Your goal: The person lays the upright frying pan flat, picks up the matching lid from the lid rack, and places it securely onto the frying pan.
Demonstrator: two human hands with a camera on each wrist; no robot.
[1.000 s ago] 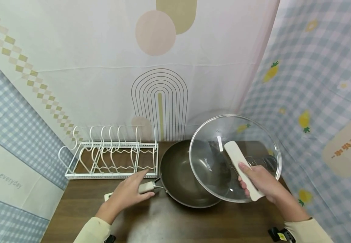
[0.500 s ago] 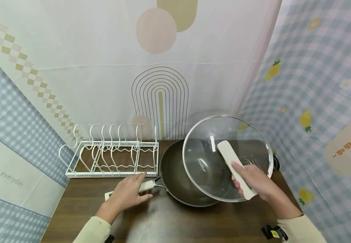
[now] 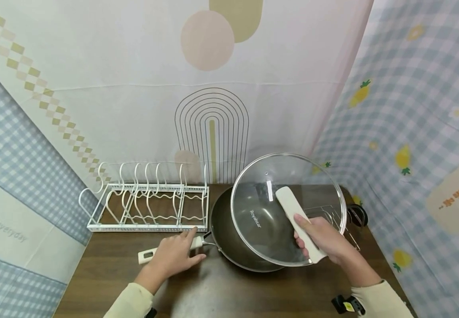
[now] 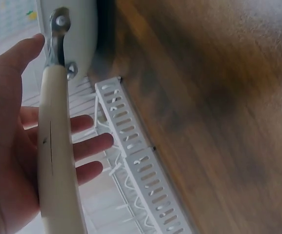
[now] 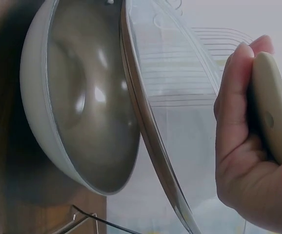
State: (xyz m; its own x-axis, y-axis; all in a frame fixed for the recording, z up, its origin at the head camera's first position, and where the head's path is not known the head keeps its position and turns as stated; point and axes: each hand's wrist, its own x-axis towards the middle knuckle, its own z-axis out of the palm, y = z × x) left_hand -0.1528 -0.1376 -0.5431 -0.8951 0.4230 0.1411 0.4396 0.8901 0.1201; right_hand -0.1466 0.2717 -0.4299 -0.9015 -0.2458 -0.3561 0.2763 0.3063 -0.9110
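Note:
A glass lid [image 3: 269,229] with a steel rim hangs tilted over the right part of a dark-coated frying pan [image 3: 229,247]. My right hand [image 3: 324,236] grips the lid's long cream handle [image 3: 289,201]; in the right wrist view the fingers [image 5: 233,92] curl round it. The lid's edge is raised above the pan's rim in that view. My left hand [image 3: 173,254] lies over the pan's cream handle [image 4: 58,131], which points left. Its fingers [image 4: 94,146] are extended past the handle, not wrapped round it.
A white wire rack [image 3: 146,227] with upright loops stands left of the pan, close to its rim. Behind the lid at the right are a wire rack [image 3: 350,240] and a black curved object [image 3: 358,215]. Patterned cloth walls [image 3: 142,110] enclose the wooden table [image 3: 229,296].
My right hand has carried the lid leftward, so it covers more of the pan. More of the black object at the right shows. My left hand has hardly moved.

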